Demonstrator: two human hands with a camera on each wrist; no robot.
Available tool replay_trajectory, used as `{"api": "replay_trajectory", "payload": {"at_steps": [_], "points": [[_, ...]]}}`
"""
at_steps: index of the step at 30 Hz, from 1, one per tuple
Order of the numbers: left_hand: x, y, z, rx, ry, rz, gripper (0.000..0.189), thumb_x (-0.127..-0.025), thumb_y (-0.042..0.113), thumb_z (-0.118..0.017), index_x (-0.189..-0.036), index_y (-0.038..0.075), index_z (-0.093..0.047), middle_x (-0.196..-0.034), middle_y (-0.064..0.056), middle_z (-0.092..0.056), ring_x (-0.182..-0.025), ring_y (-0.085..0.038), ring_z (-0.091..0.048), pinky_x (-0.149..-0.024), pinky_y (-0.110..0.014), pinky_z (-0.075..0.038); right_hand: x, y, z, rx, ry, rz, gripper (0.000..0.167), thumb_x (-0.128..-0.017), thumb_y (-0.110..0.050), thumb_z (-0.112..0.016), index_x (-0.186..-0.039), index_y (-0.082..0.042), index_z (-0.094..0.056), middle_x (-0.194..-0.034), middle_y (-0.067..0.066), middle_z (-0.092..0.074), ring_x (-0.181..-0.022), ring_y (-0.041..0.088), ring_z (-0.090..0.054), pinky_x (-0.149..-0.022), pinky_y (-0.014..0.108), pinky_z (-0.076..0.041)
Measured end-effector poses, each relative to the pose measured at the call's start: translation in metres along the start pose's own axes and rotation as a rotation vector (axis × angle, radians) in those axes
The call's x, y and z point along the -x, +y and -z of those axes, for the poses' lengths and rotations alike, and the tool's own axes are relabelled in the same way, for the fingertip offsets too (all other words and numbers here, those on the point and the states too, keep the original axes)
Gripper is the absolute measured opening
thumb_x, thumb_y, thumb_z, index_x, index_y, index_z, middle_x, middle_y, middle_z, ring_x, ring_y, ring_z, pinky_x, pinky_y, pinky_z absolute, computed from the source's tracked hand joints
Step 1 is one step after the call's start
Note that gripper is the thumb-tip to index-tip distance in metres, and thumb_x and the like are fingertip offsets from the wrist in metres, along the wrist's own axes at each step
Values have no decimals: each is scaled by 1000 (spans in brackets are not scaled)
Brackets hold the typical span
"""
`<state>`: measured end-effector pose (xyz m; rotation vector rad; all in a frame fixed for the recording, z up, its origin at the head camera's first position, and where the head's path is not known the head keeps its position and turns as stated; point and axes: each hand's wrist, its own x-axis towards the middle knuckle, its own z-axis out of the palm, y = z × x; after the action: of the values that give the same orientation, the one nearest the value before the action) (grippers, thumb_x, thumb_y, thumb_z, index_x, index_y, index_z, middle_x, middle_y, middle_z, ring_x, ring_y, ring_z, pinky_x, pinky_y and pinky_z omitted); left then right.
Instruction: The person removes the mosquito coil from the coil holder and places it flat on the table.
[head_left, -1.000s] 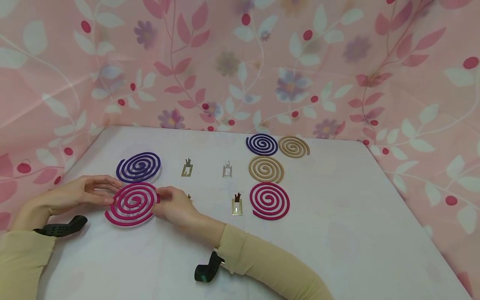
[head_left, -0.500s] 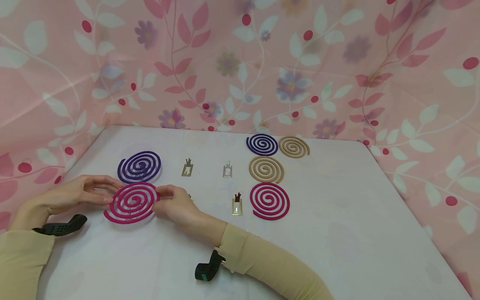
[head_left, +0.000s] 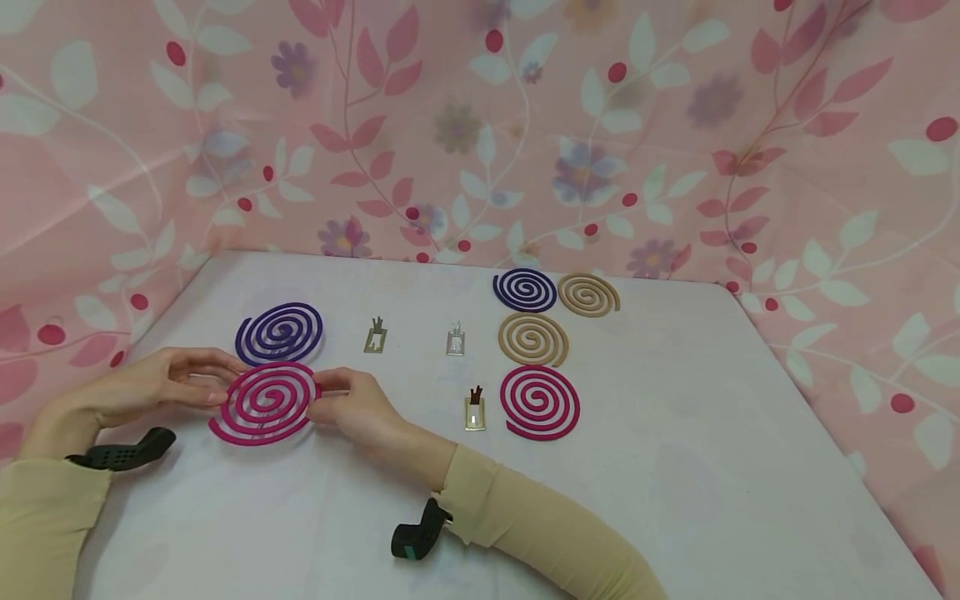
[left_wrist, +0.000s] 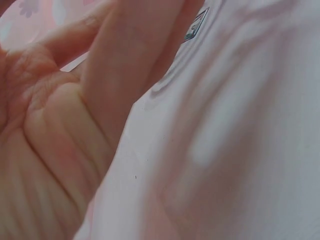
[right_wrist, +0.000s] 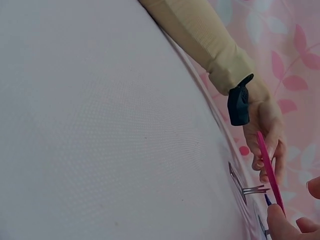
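A magenta mosquito coil point(head_left: 272, 398) is held level between both hands at the table's left, over a small metal coil stand point(right_wrist: 245, 189) with upright prongs. My right hand point(head_left: 358, 408) pinches the coil's right edge between thumb and fingers. On the opposite side, my left hand point(head_left: 176, 379) holds the rim, thumb at the left edge and fingers reaching toward the far side. The right wrist view shows the coil edge-on, close above the prong tips. Just behind it, a dark blue coil point(head_left: 281, 333) sits raised on another stand. The left wrist view shows mainly palm and fingers.
Bare metal stands, one brassy point(head_left: 376, 339), one silver point(head_left: 455, 342) and one with dark prongs point(head_left: 474, 412), stand mid-table. To their right lie a magenta coil point(head_left: 539, 402), tan coils point(head_left: 533, 337) and a blue coil point(head_left: 525, 290). A floral cloth point(head_left: 480, 167) hangs behind.
The held magenta coil has risen slightly and its near edge has tilted up a little. My right hand has shifted slightly upward, and the stand behind it is now hidden.
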<state>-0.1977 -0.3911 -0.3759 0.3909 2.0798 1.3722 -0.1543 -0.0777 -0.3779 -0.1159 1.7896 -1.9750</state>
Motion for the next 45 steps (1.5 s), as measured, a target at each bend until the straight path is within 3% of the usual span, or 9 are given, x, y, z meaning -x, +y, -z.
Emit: {"api": "replay_trajectory", "payload": {"at_steps": [4,13,25,35,39,45], "points": [[-1,1,-1,-20,13,-38,34,-99,7,-55,-133,3,-53,-120,-9,-69,-107,-26,-67,-91,-34,-58,-1,-1,2,-15,-2,11,37,-85,6,-66,-121,-2,-66,-109,2,-66,-90,13,-63,-92,37,-57],[-1,5,-4,-67,69,-35,37,-99,9,-56,-136,3,-52,-121,-2,-69,-107,-23,-68,-89,-33,-58,-3,-5,6,21,14,22,30,-87,1,-67,-117,-4,-69,-106,-1,-64,-91,11,-61,-91,35,-57],[-6,11,-7,-112,153,-64,40,-99,11,-58,-138,4,-52,-122,2,-69,-106,-22,-69,-86,-34,-58,-6,-15,18,91,27,91,32,-85,-2,-69,-117,-4,-72,-110,1,-69,-92,7,-60,-83,23,-50],[-14,22,-15,-151,261,-64,43,-99,16,-62,-140,7,-53,-123,12,-69,-107,-9,-68,-86,-25,-56,-12,-20,30,69,42,82,30,-89,-4,-67,-119,-2,-70,-116,11,-70,-91,10,-63,-90,28,-53],[-17,25,-18,-148,290,-56,45,-99,19,-63,-141,7,-53,-123,18,-66,-108,-4,-67,-86,-23,-56,-14,-21,34,71,58,84,29,-89,-4,-67,-118,-2,-71,-114,11,-70,-91,11,-63,-90,29,-55],[-21,28,-22,-167,307,-44,47,-99,24,-63,-142,9,-52,-125,17,-64,-109,-2,-65,-87,-23,-55,-15,-24,39,58,74,87,28,-90,-4,-68,-117,-3,-72,-113,8,-69,-92,11,-63,-92,33,-56]]}}
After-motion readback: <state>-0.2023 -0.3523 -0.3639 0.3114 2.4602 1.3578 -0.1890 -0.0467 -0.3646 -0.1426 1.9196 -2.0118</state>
